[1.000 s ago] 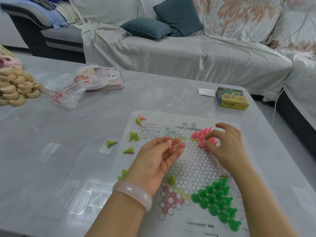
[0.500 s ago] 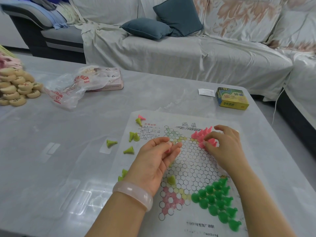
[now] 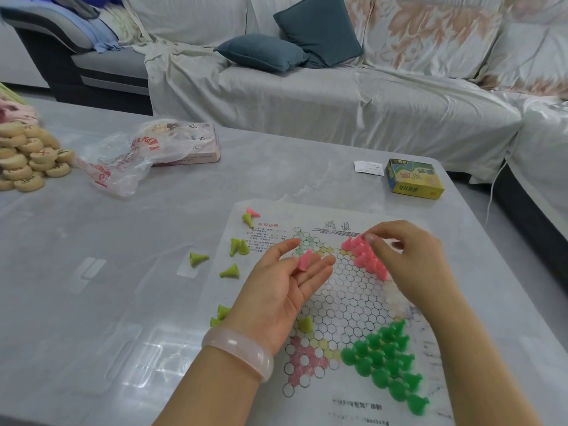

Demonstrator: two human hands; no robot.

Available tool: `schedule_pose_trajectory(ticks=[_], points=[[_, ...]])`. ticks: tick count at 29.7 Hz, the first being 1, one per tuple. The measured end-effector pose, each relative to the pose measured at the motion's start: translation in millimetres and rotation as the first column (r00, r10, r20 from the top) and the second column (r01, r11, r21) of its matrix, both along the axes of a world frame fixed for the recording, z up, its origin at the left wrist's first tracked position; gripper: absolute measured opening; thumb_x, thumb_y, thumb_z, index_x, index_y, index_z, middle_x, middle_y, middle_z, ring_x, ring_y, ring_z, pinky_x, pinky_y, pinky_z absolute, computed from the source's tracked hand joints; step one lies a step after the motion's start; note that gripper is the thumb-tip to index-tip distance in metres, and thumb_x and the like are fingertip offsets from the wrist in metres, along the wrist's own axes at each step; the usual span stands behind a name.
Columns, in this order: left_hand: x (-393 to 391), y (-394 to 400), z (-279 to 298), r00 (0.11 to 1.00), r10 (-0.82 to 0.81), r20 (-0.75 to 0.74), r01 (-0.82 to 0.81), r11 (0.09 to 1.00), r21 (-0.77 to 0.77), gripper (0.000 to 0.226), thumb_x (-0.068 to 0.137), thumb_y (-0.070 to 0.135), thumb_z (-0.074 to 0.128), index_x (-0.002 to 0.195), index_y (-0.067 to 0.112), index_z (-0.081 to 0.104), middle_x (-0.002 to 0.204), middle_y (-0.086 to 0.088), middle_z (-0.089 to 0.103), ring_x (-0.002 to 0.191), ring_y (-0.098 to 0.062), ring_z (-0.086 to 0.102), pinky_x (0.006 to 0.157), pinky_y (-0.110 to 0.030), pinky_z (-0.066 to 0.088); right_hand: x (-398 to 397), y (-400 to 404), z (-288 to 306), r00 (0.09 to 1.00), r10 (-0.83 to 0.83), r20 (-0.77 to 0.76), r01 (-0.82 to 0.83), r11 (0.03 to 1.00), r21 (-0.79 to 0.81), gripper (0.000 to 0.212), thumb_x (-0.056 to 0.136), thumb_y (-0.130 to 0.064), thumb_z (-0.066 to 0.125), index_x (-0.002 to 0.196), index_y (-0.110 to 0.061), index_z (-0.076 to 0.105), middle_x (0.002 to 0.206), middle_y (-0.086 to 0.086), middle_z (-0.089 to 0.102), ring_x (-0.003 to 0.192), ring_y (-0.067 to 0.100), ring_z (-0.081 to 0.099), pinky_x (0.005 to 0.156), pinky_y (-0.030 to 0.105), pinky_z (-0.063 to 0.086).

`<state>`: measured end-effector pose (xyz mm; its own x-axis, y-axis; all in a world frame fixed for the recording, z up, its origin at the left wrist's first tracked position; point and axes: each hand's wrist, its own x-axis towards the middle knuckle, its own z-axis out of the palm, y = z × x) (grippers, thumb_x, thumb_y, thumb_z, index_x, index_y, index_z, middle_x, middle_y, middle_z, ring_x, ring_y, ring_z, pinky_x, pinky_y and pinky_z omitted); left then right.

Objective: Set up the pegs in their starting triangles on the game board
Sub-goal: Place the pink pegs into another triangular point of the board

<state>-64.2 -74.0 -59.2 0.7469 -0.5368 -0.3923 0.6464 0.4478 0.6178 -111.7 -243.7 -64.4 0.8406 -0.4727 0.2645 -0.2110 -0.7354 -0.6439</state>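
A paper game board (image 3: 344, 290) printed with hexagon cells lies on the grey table. My left hand (image 3: 282, 290) rests palm up over its left side with a pink peg (image 3: 305, 260) lying on the fingers. My right hand (image 3: 408, 259) hovers over the cluster of pink pegs (image 3: 364, 253) in the far right triangle, thumb and forefinger pinched at its top; what they hold is hidden. Dark green pegs (image 3: 387, 361) fill the near right triangle. Several yellow-green pegs (image 3: 235, 246) lie loose left of the board, one (image 3: 305, 325) on it.
A yellow-green box (image 3: 415, 179) and a white slip (image 3: 368, 167) sit beyond the board. A crumpled plastic bag (image 3: 129, 161) over a pink box and a heap of round wooden discs (image 3: 27, 161) lie far left. A covered sofa (image 3: 307, 96) stands behind the table.
My right hand has shifted from the middle of the pink cluster up to its far tip. My left hand has opened a little, showing the pink peg on its fingers.
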Motion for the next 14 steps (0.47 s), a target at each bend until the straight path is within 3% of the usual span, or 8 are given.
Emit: schedule_pose_trajectory(ticks=[2,6,10,14], points=[[-2,-1,0,0.999,-0.02,0.03,0.019,1.0,0.021,0.027,0.095,-0.003,0.031,0.108,0.011,0.051,0.113,-0.027,0.058,0.089,-0.028,0.069,0.073,-0.032,0.058,-1,18,10,0.991,0.131,0.008,-0.131,0.985,0.113,0.01,0.085,-0.028,0.057,0.085,-0.032,0.066,0.094,-0.016,0.063,0.081,0.0,0.059,0.075,0.016,0.046],[-7,-2,-1,0.996,-0.051,0.079,0.048,0.998,0.047,0.03,0.095,-0.003,0.035,0.116,0.012,0.049,0.086,-0.015,0.069,0.077,-0.019,0.071,0.077,-0.031,0.057,2,42,7,0.969,0.247,-0.018,-0.244,0.964,0.108,0.009,0.082,-0.027,0.061,0.085,-0.033,0.068,0.093,-0.017,0.061,0.09,-0.002,0.055,0.08,0.014,0.043],[-9,-3,0,0.994,-0.05,0.101,0.042,0.996,0.078,0.03,0.094,-0.004,0.036,0.116,0.011,0.05,0.101,-0.022,0.068,0.087,-0.021,0.07,0.076,-0.028,0.056,3,45,4,0.96,0.279,-0.001,-0.277,0.952,0.133,0.008,0.079,-0.025,0.065,0.078,-0.031,0.069,0.083,-0.013,0.064,0.085,-0.001,0.057,0.076,0.013,0.043],[-9,-2,-2,0.98,-0.075,0.185,0.049,0.989,0.142,0.025,0.095,0.001,0.038,0.115,0.003,0.053,0.099,-0.017,0.071,0.085,-0.017,0.071,0.076,-0.025,0.057,4,47,7,0.944,0.331,0.007,-0.328,0.933,0.151,0.012,0.079,-0.025,0.066,0.077,-0.036,0.066,0.081,-0.012,0.064,0.082,-0.001,0.056,0.073,0.012,0.044]])
